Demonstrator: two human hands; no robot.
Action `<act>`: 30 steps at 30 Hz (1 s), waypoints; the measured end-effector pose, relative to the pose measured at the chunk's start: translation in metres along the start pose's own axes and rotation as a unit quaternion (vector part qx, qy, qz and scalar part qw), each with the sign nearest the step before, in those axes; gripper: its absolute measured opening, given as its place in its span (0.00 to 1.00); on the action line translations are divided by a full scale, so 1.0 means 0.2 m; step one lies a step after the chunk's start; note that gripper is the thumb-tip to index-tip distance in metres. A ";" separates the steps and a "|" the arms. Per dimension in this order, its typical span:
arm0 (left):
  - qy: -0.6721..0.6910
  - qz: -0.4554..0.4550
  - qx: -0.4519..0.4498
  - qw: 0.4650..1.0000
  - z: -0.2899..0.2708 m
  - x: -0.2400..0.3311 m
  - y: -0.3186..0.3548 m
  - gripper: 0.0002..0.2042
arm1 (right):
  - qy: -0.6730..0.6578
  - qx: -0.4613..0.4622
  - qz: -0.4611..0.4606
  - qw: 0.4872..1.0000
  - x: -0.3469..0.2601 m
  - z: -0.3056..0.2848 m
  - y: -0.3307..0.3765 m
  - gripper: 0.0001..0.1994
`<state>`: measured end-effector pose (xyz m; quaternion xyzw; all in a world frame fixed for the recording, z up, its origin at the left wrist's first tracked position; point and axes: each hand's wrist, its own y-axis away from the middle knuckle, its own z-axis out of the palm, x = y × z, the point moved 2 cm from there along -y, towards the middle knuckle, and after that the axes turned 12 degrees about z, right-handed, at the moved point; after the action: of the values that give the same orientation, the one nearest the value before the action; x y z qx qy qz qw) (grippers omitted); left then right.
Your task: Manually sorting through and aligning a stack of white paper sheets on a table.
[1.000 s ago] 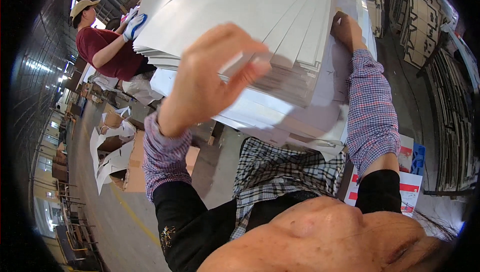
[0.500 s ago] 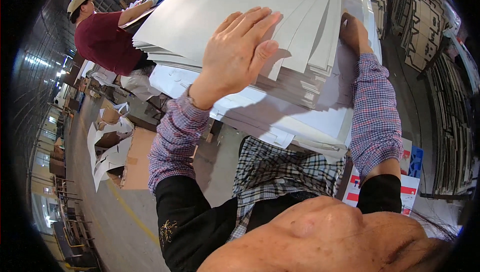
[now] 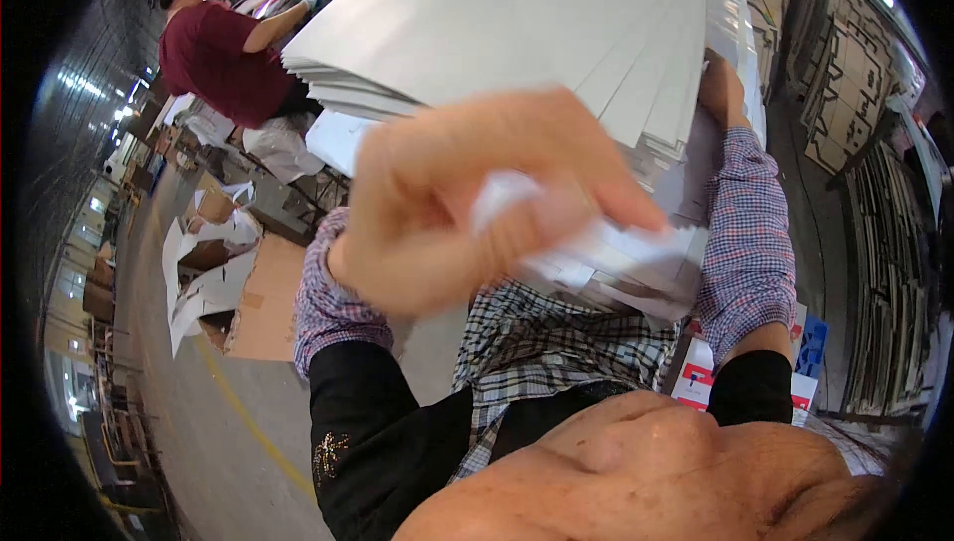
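Note:
A thick stack of large white-grey sheets [image 3: 517, 24], perhaps card, is fanned out at its near right corner. My left hand [image 3: 467, 193] is raised in front of it, close to the camera and smeared by motion. Its thumb and fingers curve toward each other, and I cannot make out anything held. My right hand [image 3: 723, 92] is at the stack's right edge, touching or close beside it. Its fingertips are hidden, so its grip does not show. Below the stack lie more white sheets [image 3: 338, 139], partly covered by my left hand.
A co-worker in a dark red shirt [image 3: 224, 59] stands at the far left. An open cardboard box [image 3: 278, 293] with white scraps sits on the floor at left. Cut boards [image 3: 845, 84] lean at the right, beside a rack of upright boards [image 3: 884, 283]. A blue crate [image 3: 812, 344] stands below my right arm.
My left hand has lifted off the top of the sheets and come nearer the camera, its fingers now curved. My right hand stays at the right edge. The view has shifted slightly.

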<state>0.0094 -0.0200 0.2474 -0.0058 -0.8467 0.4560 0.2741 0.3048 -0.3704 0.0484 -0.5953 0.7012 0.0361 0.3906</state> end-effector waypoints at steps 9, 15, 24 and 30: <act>0.170 0.142 0.120 0.968 0.34 -0.03 -0.05 0.20 | -0.018 0.000 -0.052 0.998 -0.01 0.11 0.02 0.12; 0.208 0.162 0.078 0.962 0.33 0.03 -0.04 0.18 | -0.013 0.022 -0.057 0.998 0.02 -0.03 0.00 0.11; 0.243 0.168 0.029 0.955 0.27 0.11 0.02 0.16 | 0.004 0.016 -0.038 0.999 0.03 -0.01 -0.03 0.12; 0.271 0.167 -0.003 0.948 0.24 0.12 0.05 0.15 | -0.012 0.017 -0.033 0.999 0.05 -0.01 -0.02 0.11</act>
<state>-0.0354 -0.0457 0.2296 -0.2712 -0.7288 0.4741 0.4130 0.3069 -0.3800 0.0461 -0.6112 0.6765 0.0183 0.4105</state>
